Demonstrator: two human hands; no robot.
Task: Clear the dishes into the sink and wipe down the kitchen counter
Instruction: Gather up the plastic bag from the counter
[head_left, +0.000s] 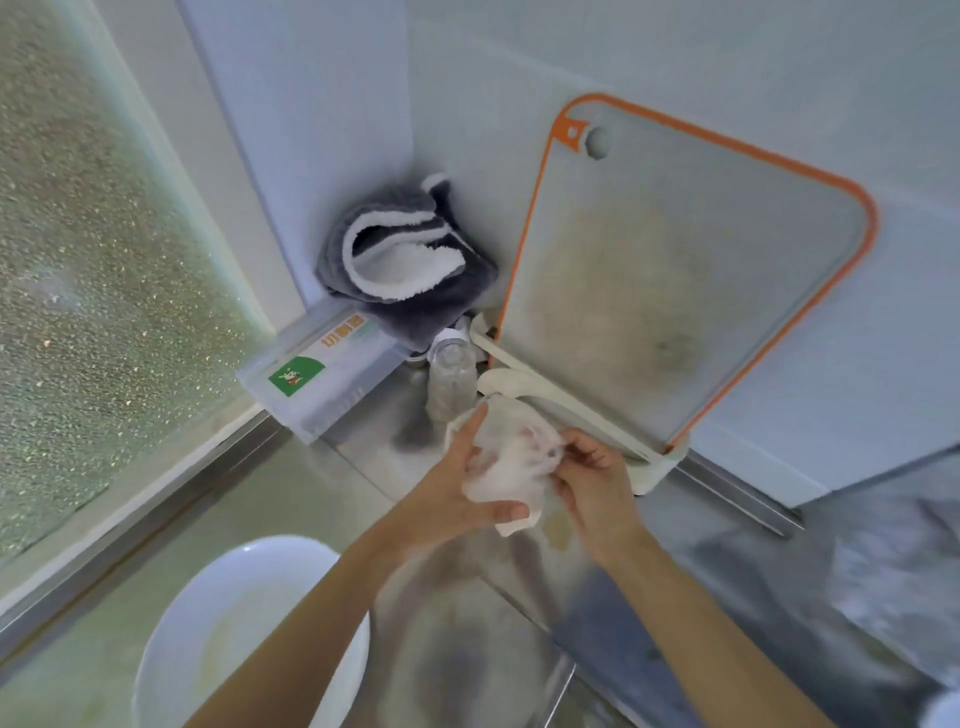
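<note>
White and crumpled, the cloth (511, 462) sits bunched between both hands above the steel desk (727, 571). The left hand (457, 483) cups it from the side with the thumb curled under its lower edge. The fingers (574, 452) of the right hand (592, 483) are bent and pinch its other side.

Just behind the cloth stand a clear bottle (452, 379) and a cream-white tap (509, 382), close enough to crowd the hands. A clear plastic box with a green label (322, 374) lies to the left of the bottle. A grey towel with a white fleece lining (410, 260) is heaped in the corner above it. To the right, an orange-rimmed cutting board (675, 291), stained in the middle, leans on the wall in a white stand (649, 467).

A white bowl (249, 639) with pale smears rests at lower left, in what looks like the sink basin. A frosted window (78, 260) fills the left side, and the walls are plain pale panels.
</note>
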